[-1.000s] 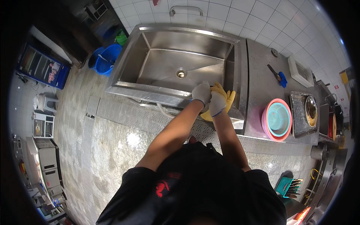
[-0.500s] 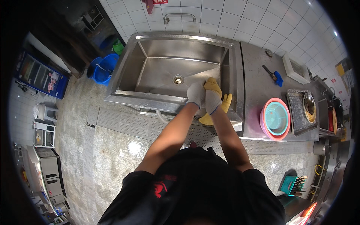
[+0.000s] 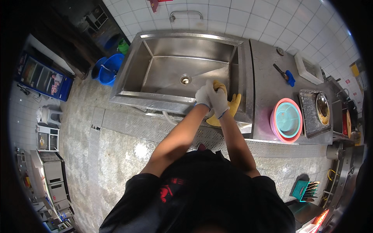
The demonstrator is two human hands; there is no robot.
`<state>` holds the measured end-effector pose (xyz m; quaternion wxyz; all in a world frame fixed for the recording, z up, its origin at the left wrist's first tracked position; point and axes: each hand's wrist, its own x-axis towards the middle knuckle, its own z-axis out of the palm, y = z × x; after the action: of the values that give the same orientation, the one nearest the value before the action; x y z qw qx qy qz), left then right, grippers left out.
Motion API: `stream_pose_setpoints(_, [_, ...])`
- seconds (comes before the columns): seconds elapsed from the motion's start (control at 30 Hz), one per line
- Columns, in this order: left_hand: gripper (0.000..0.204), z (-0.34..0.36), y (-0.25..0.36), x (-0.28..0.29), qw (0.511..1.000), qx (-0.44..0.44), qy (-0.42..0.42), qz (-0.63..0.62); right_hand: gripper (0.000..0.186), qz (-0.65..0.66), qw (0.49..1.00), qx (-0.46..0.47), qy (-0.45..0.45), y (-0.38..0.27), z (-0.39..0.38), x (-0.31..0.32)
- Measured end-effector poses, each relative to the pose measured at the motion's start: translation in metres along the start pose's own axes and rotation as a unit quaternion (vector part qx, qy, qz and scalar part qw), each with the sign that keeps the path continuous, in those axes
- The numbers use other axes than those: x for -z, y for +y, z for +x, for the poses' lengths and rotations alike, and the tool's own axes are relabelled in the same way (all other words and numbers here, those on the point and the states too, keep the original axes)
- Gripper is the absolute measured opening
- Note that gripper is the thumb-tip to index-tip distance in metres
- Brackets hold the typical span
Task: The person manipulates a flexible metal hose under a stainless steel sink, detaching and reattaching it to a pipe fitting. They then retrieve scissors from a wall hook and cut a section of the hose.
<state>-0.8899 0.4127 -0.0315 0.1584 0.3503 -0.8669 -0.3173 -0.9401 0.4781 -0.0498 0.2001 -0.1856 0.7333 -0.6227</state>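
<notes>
At the centre of the frame, over the front right corner of the steel sink [image 3: 171, 73], a yellow glove [image 3: 232, 105] is gripped between the left hand [image 3: 203, 96] and right hand [image 3: 218, 101], both in white gloves, fingers closed on it. Stacked pink and teal bowls [image 3: 286, 120] are seen on the desk [image 3: 268, 85] at right.

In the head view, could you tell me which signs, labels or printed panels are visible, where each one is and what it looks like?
Red sign: on the white tiled wall above the sink, cut off by the upper edge.
Display fridge: far left on the floor, blue frame, colourful printed front.
Small wall stickers: on the tiles at far right, red and white; a yellow one sits above them.
Red print: on the person's black shirt, too small to make out.
</notes>
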Motion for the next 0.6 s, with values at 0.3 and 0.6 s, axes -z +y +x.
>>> stream_pose_setpoints(0.3, [0.035,-0.005,0.004,0.022,0.996,0.052,-0.037,0.066,0.033,0.018,0.998,0.003,-0.060,-0.006,-0.005,-0.008])
stream_pose_setpoints(0.6, [0.032,0.029,-0.062,-0.036,0.987,0.127,-0.094,-0.003,0.063,-0.243,0.965,0.055,-0.084,-0.005,-0.043,-0.011])
